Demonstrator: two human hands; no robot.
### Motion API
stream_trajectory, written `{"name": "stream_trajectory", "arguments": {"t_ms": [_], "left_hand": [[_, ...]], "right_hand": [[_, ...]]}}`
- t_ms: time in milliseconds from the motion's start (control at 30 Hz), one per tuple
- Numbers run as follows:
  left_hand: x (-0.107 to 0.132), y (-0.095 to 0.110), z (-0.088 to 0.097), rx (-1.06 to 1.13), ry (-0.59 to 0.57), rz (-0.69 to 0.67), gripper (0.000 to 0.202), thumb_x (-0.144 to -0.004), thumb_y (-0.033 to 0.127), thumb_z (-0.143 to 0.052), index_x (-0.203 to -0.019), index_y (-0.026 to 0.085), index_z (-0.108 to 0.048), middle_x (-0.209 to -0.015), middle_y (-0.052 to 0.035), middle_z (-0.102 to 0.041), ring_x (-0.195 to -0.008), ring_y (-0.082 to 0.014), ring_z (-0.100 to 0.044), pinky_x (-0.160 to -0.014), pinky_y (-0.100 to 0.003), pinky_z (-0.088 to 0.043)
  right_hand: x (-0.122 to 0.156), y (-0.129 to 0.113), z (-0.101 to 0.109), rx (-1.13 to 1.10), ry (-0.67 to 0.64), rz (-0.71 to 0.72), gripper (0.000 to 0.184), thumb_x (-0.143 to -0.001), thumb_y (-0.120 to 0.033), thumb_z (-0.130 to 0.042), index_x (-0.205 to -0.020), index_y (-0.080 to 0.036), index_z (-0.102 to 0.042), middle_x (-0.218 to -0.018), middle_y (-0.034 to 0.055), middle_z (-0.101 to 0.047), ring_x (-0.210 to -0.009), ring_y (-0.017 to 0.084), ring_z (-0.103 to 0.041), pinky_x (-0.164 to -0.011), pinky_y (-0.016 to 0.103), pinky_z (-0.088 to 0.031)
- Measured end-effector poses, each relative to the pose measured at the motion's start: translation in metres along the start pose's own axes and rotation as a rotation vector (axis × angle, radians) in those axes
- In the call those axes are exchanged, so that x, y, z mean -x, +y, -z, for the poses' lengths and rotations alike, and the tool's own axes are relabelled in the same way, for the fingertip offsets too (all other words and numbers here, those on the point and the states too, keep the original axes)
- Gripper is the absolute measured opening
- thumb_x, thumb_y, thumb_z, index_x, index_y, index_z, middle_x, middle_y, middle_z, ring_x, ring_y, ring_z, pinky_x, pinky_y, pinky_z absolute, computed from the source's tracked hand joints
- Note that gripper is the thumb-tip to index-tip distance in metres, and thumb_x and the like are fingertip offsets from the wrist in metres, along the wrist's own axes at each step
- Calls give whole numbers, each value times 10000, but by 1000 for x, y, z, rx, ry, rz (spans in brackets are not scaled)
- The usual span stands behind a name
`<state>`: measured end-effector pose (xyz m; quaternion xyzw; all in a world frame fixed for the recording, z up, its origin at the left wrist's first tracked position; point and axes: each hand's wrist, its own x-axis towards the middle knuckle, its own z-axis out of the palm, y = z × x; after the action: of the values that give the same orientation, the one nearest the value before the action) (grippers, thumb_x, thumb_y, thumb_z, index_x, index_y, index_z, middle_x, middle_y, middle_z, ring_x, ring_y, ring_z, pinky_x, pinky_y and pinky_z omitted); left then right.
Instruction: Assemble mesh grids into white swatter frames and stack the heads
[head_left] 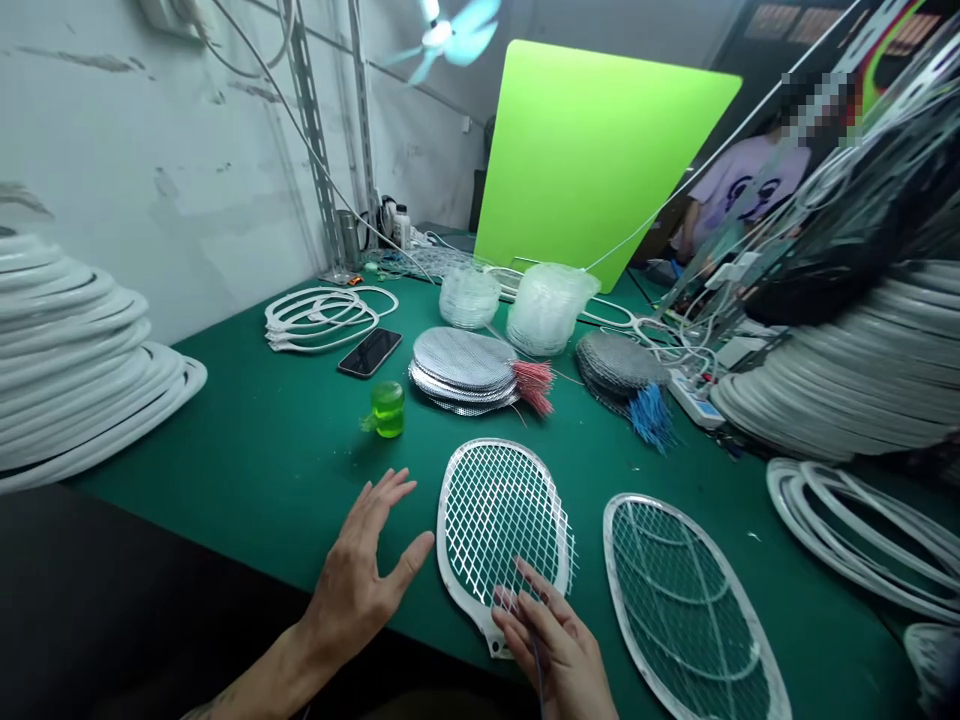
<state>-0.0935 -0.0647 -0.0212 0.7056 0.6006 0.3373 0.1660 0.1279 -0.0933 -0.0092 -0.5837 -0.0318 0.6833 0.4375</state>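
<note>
My left hand [364,570] is open over the table's front edge, fingers spread, left of a white racket frame [442,520]. A silvery metal mesh [502,510] lies across that frame and sticks out past its right rim. My right hand [559,640] is closed over the frame's lower right, with a thin dark wire [537,665] running down from its fingers. The wire's upper end cannot be made out. To the right lies a second oval frame [611,540] with netting and curved ribs inside.
Behind are a green jar [388,408], a phone [370,353], a mesh stack with red wires [461,360] and a darker one with blue wires [619,365]. White frames are piled left [82,370] and right [847,370]. A green board [592,160] stands behind; a person [750,180] is beyond.
</note>
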Motion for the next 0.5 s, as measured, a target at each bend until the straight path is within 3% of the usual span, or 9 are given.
{"name": "stream_trajectory", "arguments": {"t_ms": [200,333,433,500], "left_hand": [[-4,-1,-9,12,-68,-55,356,-931,407,-530,-1261,273,-532,-1422,-47,-502,-1391,-294,-355,-1111,-566,-348],[-20,20,-13,48,-242,-167,338,-955,409,-489,-1239,251,-580,-1381,-49,-551,-1357,-265,-416,-1087,-479,-419],[-35,36,-30,-34,-434,-326,490,-984,446,-417,-1425,233,-427,-1507,-68,-391,-1412,-288,-312,-1114,-488,-370],[-41,39,-47,-148,-471,-370,561,-997,478,-358,-1495,223,-309,-1559,-97,-258,-1439,-335,-208,-1125,-536,-316]], "right_hand": [[-13,5,4,-8,8,5,1116,-473,-391,-925,-1392,-76,-376,-924,128,-751,-878,268,-716,-744,271,-589],[-21,5,8,-30,-48,-35,1087,-473,-381,-928,-1358,-48,-391,-942,144,-746,-888,277,-713,-718,265,-589],[-26,5,12,-42,-77,-50,1002,-490,-362,-924,-1307,-54,-433,-946,143,-746,-903,281,-709,-741,275,-587],[-28,5,12,-43,-92,-58,938,-501,-357,-920,-1270,-73,-464,-964,140,-744,-937,287,-700,-779,293,-585]]}}
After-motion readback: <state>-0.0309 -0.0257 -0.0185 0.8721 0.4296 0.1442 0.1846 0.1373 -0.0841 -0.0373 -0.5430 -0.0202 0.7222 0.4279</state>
